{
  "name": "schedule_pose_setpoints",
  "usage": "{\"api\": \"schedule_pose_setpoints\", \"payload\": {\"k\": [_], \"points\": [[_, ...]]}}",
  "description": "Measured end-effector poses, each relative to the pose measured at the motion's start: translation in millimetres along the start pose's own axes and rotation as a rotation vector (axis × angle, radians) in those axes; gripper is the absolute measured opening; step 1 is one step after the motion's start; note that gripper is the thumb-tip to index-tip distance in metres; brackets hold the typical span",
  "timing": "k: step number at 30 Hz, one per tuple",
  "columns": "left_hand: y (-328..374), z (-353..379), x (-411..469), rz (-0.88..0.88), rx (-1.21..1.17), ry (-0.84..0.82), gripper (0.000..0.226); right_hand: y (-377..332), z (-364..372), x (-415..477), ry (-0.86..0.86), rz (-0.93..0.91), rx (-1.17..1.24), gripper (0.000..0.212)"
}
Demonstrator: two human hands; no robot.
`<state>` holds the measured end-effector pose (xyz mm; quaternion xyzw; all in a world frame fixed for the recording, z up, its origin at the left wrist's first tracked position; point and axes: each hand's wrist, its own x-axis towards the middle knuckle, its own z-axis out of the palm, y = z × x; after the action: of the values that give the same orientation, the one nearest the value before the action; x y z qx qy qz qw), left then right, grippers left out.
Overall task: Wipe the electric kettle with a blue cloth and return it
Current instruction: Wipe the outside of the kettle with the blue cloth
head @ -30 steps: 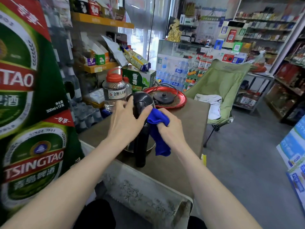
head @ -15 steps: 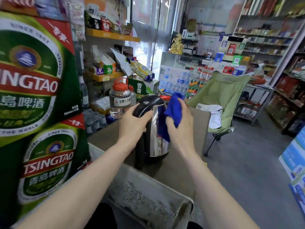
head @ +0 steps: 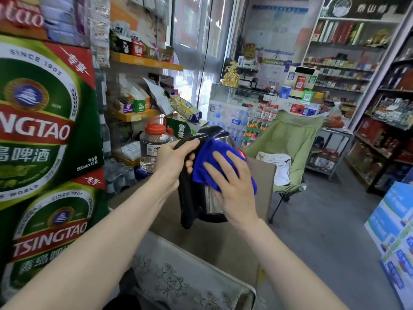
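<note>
The right hand (head: 232, 186) presses the blue cloth (head: 214, 162) flat on the electric kettle (head: 210, 198), held up over the table (head: 223, 242). The left hand (head: 174, 159) grips its black handle (head: 187, 198). Wiping is underway; next, I think, rub the other sides.

A: What can't be seen on the kettle (head: 210, 202)?

B: The blue cloth (head: 214, 166) and right hand (head: 234, 191) hide its upper side; whether its base touches the tabletop (head: 259, 175) is unclear.

A: And the beer cartons (head: 40, 130)?

B: Cut off at the left edge.
</note>
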<state>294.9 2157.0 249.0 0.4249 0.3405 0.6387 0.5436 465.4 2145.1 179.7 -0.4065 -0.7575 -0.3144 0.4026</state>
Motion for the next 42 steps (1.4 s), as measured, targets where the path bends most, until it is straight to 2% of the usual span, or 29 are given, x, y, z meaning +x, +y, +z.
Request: {"api": "schedule_pose_setpoints", "payload": {"k": [2,5,7,8,11,13,14,15,17,19,20,23,25,26,28,30,31,35,36,37,40,41,42], "points": [[-6,-2,-1,-0.009,0.025,-0.039,0.012,4,-1,4,0.021,0.031,-0.02,0.037],[-11,-2,-2,-0.031,0.037,-0.084,0.011,17,-9,36,0.086,0.316,0.079,0.045],[-9,-1,0,-0.022,0.026,-0.077,0.015,16,-12,47,0.076,0.403,0.149,0.046],[-7,0,1,-0.009,0.019,-0.064,0.015,13,-11,44,0.052,0.349,0.159,0.047],[-5,1,5,0.021,-0.004,-0.025,0.012,6,2,16,-0.014,-0.019,0.04,0.047],[-5,-1,6,0.009,-0.014,-0.023,0.011,15,1,6,-0.071,-0.164,-0.015,0.045],[-6,-2,6,0.0,-0.015,-0.031,0.011,22,-2,11,-0.073,-0.164,-0.003,0.042],[-6,-3,5,-0.014,-0.012,-0.043,0.011,26,-6,20,-0.057,-0.083,0.049,0.041],[-4,-3,5,-0.039,-0.011,-0.081,0.018,29,-17,43,0.013,0.213,0.148,0.041],[-1,-1,4,-0.04,-0.021,-0.106,0.024,22,-24,56,0.072,0.37,0.154,0.041],[0,-1,4,-0.033,-0.025,-0.105,0.023,16,-24,54,0.06,0.349,0.15,0.042],[-1,0,4,-0.015,-0.021,-0.086,0.017,9,-12,26,-0.003,0.004,0.048,0.044],[-3,-2,2,-0.018,-0.008,-0.087,0.01,17,-12,17,-0.026,-0.077,0.037,0.042],[-4,-4,0,-0.029,-0.009,-0.096,0.009,21,-14,20,0.002,0.0,0.074,0.042],[-5,-6,-2,-0.055,-0.027,-0.132,0.009,26,-23,31,0.064,0.333,0.216,0.041],[-4,-6,-3,-0.061,-0.045,-0.149,0.009,21,-32,43,0.095,0.523,0.23,0.041],[-4,-6,-1,-0.063,-0.053,-0.141,0.008,14,-33,42,0.061,0.494,0.228,0.043],[-4,-6,8,-0.089,-0.085,-0.051,0.008,4,-12,17,-0.033,0.033,0.049,0.044],[-5,-8,8,-0.096,-0.086,-0.044,0.009,10,-11,14,-0.055,-0.005,0.035,0.043],[-5,-9,8,-0.104,-0.085,-0.046,0.009,15,-13,17,-0.048,0.033,0.067,0.044],[-4,-9,6,-0.13,-0.114,-0.053,0.008,24,-22,40,0.037,0.335,0.161,0.043],[-2,-7,6,-0.137,-0.129,-0.041,0.009,19,-22,42,0.032,0.317,0.102,0.043],[-1,-5,8,-0.143,-0.142,-0.022,0.01,12,-19,39,0.021,0.224,0.075,0.042]]}}
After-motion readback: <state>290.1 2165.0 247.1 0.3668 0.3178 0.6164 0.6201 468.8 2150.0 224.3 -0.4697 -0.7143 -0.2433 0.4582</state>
